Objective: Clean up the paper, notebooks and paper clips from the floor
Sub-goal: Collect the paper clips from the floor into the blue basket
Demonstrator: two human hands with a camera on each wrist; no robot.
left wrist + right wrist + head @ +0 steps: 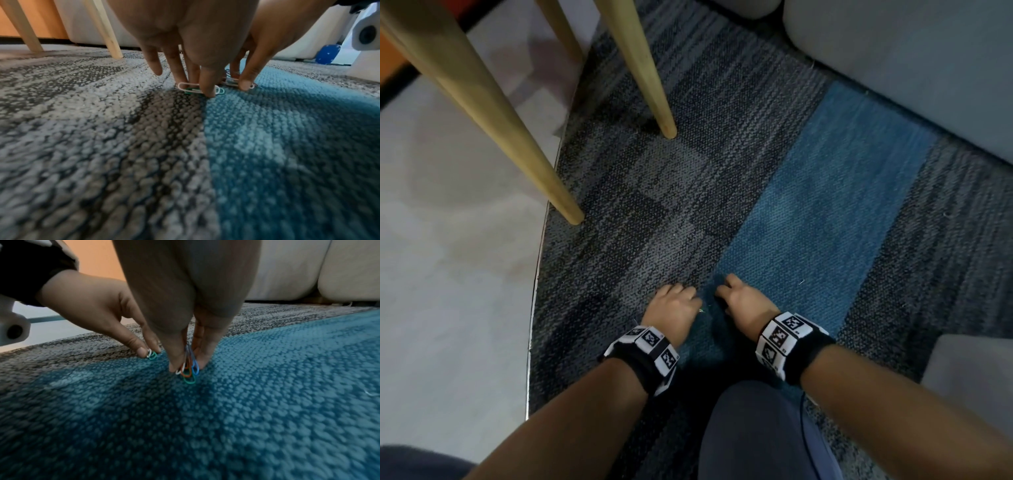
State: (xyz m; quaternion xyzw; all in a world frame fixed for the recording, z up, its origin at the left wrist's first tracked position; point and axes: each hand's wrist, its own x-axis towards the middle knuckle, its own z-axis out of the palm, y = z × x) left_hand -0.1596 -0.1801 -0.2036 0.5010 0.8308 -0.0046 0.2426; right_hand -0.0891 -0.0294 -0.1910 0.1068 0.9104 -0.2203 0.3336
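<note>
Both hands are down on the carpet (808,192), close together at the seam between grey and blue. In the left wrist view my left hand (197,88) pinches a white paper clip (185,85) and a green one (190,91) between thumb and fingers, right on the carpet. My right hand (186,368) pinches a small bunch of coloured paper clips (189,374), orange, blue, green and white, their ends touching the blue strip. From the head view the left hand (681,296) and right hand (726,291) hide the clips under curled fingers. No paper or notebook is in view.
Two light wooden legs (571,212) (669,132) stand on the carpet ahead and to the left. A pale hard floor (448,240) lies left of the carpet edge. A grey sofa (911,68) borders the far right, and my knee (750,428) is below the hands.
</note>
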